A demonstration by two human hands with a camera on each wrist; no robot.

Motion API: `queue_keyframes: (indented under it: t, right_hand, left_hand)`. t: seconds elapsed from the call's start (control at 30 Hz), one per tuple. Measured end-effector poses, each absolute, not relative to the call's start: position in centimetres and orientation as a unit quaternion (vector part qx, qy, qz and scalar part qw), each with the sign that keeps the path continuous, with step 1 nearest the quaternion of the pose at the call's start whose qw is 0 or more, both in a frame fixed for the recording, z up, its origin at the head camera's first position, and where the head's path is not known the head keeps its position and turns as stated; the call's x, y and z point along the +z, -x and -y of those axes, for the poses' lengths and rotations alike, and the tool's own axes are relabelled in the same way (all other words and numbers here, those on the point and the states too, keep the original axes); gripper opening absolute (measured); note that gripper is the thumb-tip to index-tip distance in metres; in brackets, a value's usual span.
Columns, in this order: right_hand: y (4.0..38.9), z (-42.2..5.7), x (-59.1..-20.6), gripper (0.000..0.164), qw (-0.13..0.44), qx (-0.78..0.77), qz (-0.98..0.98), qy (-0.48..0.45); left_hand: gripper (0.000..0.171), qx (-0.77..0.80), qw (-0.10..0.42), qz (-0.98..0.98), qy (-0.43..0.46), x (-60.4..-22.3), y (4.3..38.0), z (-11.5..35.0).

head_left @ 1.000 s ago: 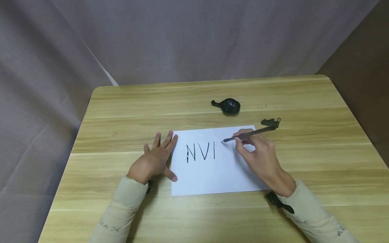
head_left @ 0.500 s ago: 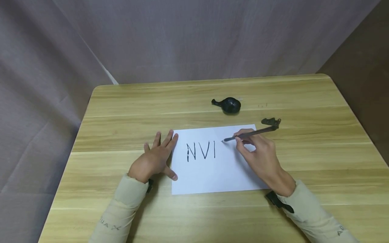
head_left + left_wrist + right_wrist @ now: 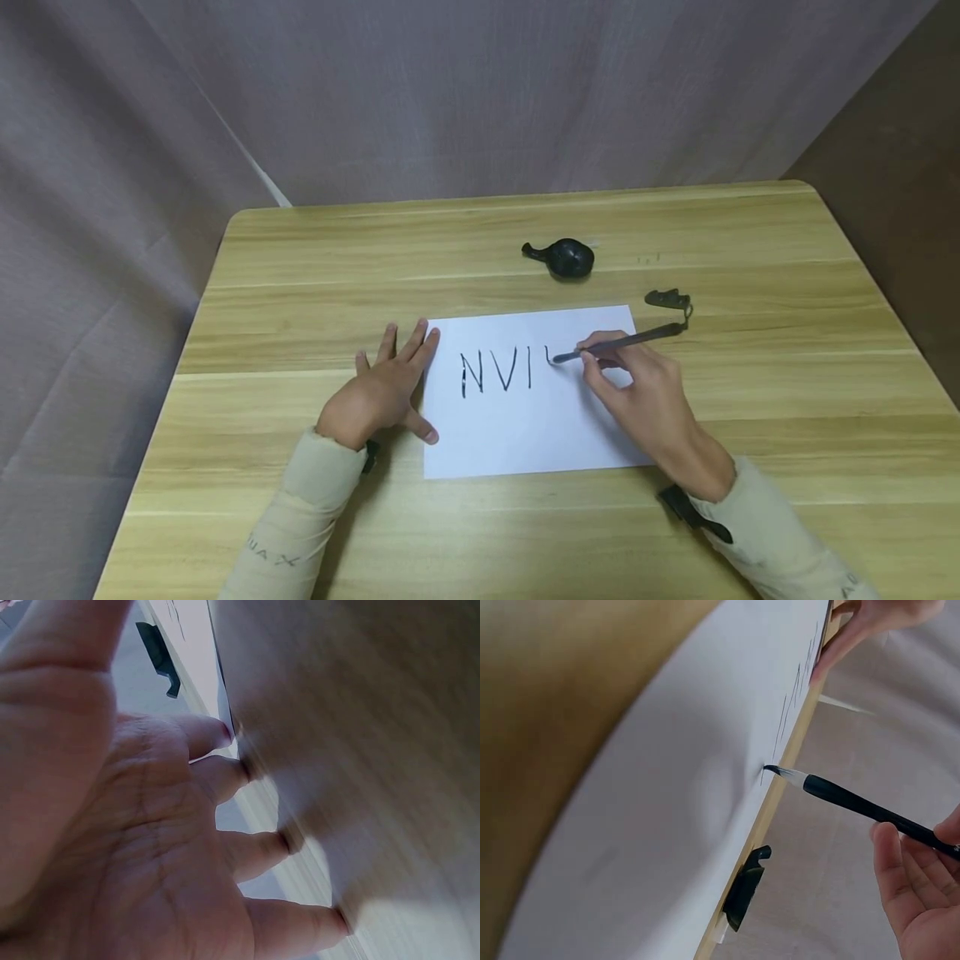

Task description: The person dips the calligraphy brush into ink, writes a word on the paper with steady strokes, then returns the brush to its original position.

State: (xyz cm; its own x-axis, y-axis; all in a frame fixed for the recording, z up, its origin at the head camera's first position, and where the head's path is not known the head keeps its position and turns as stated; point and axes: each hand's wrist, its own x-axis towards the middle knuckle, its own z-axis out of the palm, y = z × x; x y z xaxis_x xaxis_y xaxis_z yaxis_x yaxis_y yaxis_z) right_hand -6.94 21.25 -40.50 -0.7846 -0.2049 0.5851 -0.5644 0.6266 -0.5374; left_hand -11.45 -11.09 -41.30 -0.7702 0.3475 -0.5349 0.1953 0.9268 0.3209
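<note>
A white sheet of paper (image 3: 510, 446) lies on the wooden table, with black letters N, V, I (image 3: 504, 371) in a row. My left hand (image 3: 378, 400) is spread at its left edge, fingertips by the upper corner and thumb on the lower part. Between thumb and fingers, my right hand (image 3: 645, 396) pinches the dark handle of a calligraphy brush (image 3: 626, 340). In the right wrist view the bent black tip of the brush (image 3: 840, 796) touches the paper. A short curved stroke (image 3: 548, 355) ends at that tip, right of the I.
Beyond the paper sits a shiny black gourd-shaped object (image 3: 570, 259) with a narrow neck pointing left. A small dark pendant (image 3: 667, 298) is by the brush's rear end, joined by a loop. Grey cloth (image 3: 480, 100) hangs behind the table (image 3: 360, 267).
The brush tip has moved slightly down and right, leaving a new short curved stroke right of the I. My right hand shifted a little with it; my left hand has stayed put.
</note>
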Motion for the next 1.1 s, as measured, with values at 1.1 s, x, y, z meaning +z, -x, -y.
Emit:
queue_keyframes:
  t: [1.1]
  right_hand:
    - [7.5,-21.2,-39.6,0.017,0.262,0.38,0.867,-0.186]
  left_hand:
    - [0.153,0.123,0.314,-0.931,-0.14,-41.2,11.5,11.1]
